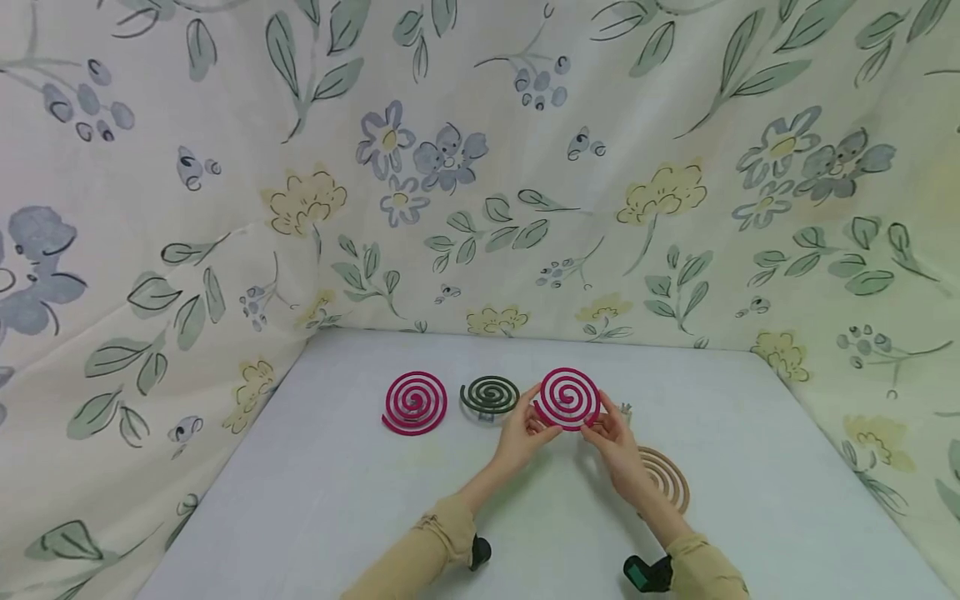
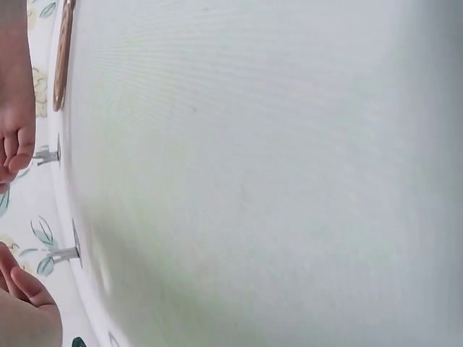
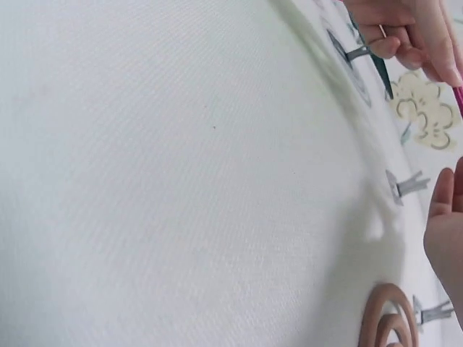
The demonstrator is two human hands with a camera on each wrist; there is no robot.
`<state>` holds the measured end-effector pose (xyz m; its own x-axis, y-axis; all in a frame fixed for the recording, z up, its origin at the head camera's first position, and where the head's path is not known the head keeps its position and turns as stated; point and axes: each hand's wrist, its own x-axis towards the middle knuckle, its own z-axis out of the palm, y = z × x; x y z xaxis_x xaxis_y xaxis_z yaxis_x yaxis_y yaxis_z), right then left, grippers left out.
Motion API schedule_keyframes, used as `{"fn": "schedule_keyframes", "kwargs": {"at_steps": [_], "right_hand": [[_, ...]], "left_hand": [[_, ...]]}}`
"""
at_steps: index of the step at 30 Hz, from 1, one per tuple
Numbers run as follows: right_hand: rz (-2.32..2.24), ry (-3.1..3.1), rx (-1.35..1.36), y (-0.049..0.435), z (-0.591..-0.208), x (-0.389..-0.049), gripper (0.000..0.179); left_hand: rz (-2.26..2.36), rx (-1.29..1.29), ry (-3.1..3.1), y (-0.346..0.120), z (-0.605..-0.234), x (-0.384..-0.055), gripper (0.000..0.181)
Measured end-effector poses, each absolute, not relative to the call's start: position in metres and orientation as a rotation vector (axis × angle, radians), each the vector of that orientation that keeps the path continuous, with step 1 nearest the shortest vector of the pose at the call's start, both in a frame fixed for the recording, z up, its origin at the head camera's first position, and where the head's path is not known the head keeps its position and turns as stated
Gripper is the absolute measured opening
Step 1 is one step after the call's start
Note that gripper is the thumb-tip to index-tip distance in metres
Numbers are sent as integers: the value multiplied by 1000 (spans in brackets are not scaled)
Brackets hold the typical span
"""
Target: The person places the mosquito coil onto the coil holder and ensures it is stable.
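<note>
A red coil is pinched at its edges between the fingers of left hand and right hand.

Cream fabric, printed with green leaves and blue and yellow flowers, fills the top and both sides of the head view — lightly creased at left. A white tabletop spreads across the lower middle — soft, diffuse light over it.

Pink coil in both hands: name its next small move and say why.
Probably lower the pink coil onto the nearest metal stand: the left hand and right hand hold it by its edges, that stand's prongs look bare, and the green coil appears to rest on a similar stand.
</note>
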<state>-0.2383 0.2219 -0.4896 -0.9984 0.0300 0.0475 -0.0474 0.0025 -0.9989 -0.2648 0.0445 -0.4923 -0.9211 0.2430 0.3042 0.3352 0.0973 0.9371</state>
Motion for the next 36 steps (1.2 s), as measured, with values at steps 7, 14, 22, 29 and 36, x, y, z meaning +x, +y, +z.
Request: {"fn": "schedule_keyframes", "kwargs": {"at_steps": [7,14,22,29,36], "right_hand": [[2181,-2109,-24,217,-505,-250,67],[2254,-1972,-55,212,-517,-254,66],[2259,-1917,-79,210,-524,-258,62],[2176,-1960,-156,211,-524,-267,59],[2145,-1984,-215,210,-521,-276,57]], "left_hand": [[-2054,-457,-2258,52,-507,-272,71],[-2202,-391,-2159,58,-512,-277,72],[-2263,-315,-2152,62,-509,-277,69],[-2281,-280,-2148,68,-512,-286,68],[-2161,-322,-2133,85,-567,-333,74]]}}
